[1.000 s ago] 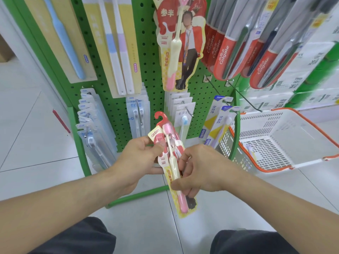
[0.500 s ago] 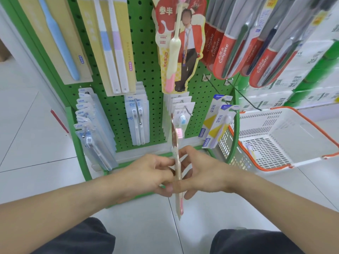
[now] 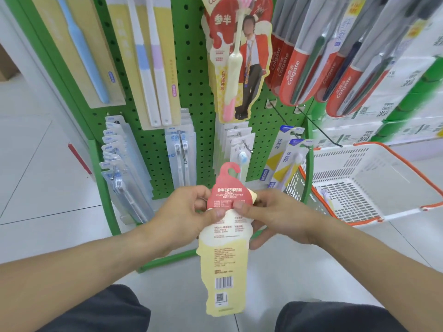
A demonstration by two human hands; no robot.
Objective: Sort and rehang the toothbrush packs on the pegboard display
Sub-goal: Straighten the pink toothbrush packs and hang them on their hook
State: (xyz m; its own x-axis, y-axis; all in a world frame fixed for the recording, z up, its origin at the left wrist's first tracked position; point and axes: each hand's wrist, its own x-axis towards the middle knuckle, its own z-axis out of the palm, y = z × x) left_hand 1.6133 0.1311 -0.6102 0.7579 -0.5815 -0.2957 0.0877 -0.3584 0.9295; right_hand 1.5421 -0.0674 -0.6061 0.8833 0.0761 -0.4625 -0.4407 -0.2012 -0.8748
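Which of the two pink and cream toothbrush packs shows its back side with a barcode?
The held pack, in both hands; the hanging pack shows its front.

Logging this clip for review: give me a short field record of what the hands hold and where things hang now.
held item: toothbrush pack, back side with barcode facing the camera
left hand: grips pack's left edge
right hand: grips pack's right edge
matching pack: hangs on green pegboard, above
basket: white, orange-rimmed, right of the display
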